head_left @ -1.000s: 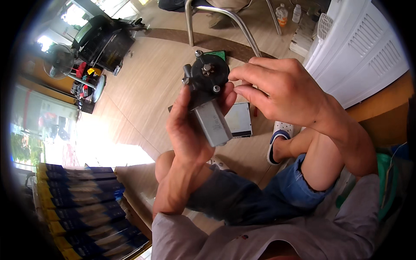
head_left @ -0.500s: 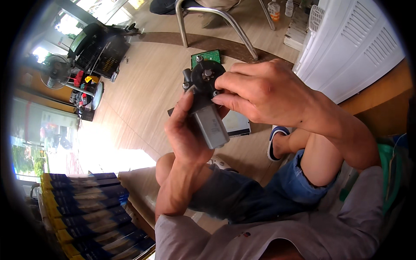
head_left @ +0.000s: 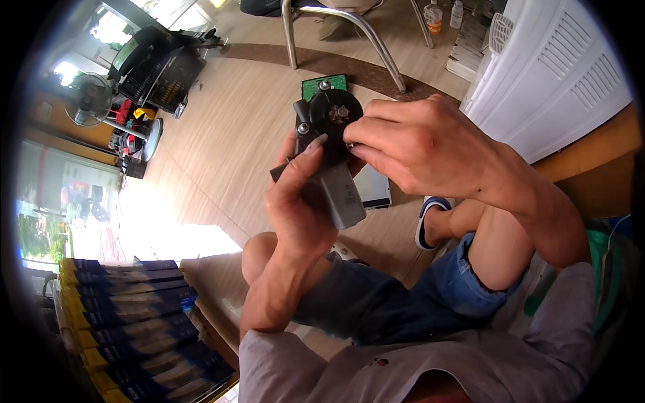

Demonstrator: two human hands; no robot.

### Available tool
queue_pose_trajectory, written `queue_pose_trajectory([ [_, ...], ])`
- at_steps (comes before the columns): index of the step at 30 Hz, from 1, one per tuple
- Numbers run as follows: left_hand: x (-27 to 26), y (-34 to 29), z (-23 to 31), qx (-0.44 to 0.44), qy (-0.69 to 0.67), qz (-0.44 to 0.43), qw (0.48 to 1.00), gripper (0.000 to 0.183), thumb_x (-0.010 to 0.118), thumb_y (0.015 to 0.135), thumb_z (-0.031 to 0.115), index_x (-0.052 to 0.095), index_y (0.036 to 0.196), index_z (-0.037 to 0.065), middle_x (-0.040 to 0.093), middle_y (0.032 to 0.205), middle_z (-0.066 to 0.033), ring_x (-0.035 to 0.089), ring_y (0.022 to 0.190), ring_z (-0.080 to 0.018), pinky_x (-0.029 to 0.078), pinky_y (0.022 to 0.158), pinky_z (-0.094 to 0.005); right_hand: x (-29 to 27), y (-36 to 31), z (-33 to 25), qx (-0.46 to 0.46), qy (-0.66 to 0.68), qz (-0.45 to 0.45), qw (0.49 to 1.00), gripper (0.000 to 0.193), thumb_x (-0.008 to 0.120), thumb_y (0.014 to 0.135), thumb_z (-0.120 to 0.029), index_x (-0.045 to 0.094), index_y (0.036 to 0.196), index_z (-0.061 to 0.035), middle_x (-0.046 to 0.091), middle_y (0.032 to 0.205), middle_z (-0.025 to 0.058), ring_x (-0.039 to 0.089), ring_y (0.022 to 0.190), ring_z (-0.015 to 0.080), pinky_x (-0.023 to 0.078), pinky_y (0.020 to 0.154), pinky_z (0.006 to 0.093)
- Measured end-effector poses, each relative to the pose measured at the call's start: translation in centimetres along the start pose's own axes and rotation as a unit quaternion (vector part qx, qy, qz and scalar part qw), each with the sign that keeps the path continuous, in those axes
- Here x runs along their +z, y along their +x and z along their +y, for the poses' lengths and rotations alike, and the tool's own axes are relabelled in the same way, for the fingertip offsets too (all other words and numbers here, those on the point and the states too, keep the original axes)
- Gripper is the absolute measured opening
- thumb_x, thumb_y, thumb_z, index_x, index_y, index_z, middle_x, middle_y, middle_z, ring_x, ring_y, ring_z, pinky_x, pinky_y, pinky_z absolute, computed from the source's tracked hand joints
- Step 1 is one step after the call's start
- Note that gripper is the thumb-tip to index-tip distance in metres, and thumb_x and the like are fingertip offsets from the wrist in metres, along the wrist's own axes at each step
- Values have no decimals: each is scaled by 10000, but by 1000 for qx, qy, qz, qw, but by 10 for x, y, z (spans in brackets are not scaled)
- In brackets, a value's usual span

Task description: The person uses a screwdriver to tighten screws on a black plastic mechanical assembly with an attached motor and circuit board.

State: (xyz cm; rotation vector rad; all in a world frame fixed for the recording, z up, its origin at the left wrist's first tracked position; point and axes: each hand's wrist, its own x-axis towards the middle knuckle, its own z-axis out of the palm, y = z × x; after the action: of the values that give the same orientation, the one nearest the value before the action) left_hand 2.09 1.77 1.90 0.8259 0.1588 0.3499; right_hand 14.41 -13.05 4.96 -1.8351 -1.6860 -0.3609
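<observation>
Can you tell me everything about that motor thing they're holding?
The motor has a boxy grey body that looks like metal and a rounded black head with a small toothed gear and shiny studs. It's tilted, black end farther away, above the floor. The left hand grips it; the right hand pinches a stud at its right edge.

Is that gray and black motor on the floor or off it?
Off it: the left hand holds the motor up, partly hiding the green board.
</observation>
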Motion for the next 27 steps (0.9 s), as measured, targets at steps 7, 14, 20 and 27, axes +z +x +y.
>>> queue_pose_trajectory([
  [7,-2,-1,2,18,50,-11,999,410,516,935,150,508,1321,12,635,1213,-139,627,1121,-268,495,1022,-445,2,1,2,11,11,32,999,102,709,829,-122,634,827,-52,630,755,103,670,713,307,542,612,398],
  [14,7,-4,0,68,202,4,977,477,577,916,51,479,1372,-47,620,1175,-131,623,1072,-199,513,942,-319,-3,9,-2,7,59,99,993,149,737,848,-162,655,865,-38,639,765,110,654,690,314,525,622,390],
  [20,9,-7,-9,79,224,-29,971,591,644,925,-17,388,1456,-54,622,1220,-125,590,1096,-144,478,923,-272,-6,7,-1,30,57,53,997,172,724,870,-191,655,846,-35,636,749,112,654,686,312,525,622,390],
  [27,6,-6,-11,95,255,-29,962,679,678,851,-74,383,1462,-45,599,1262,-143,594,1115,-180,507,914,-301,-7,3,-3,23,41,47,998,131,764,827,-102,671,853,-14,620,757,104,618,649,275,489,564,360],
])
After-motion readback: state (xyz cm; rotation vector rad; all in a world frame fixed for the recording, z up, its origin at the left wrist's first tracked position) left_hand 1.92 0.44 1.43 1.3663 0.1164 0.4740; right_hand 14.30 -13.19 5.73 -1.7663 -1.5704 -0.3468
